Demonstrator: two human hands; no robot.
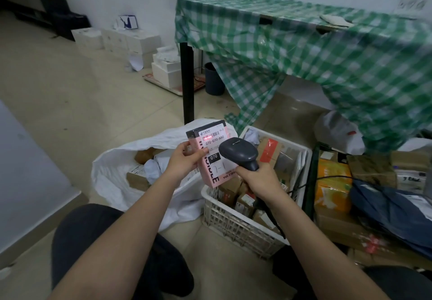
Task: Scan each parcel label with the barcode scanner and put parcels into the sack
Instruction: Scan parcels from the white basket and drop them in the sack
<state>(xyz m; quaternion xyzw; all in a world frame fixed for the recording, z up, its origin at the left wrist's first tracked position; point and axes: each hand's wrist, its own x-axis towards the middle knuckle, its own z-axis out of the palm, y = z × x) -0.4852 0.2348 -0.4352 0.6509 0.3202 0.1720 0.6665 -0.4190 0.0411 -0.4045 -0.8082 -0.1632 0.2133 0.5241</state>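
My left hand point(184, 159) grips a pink parcel box point(211, 173) by its left edge and holds it upright above the sack. A white shipping label point(214, 137) covers the box's top, and a red scan line glows across its barcode. My right hand point(259, 178) grips the handle of a dark grey barcode scanner point(238, 152), whose head points at the label from the right. The white woven sack point(112, 171) lies open on the floor below my left hand, with several parcels inside.
A white plastic crate point(236, 225) full of parcels stands under my right hand, the scanner's cable trailing over it. Piled boxes and bags point(350, 183) sit at the right. A table with a green checked cloth point(304, 49) stands behind. White boxes point(131, 42) line the far wall.
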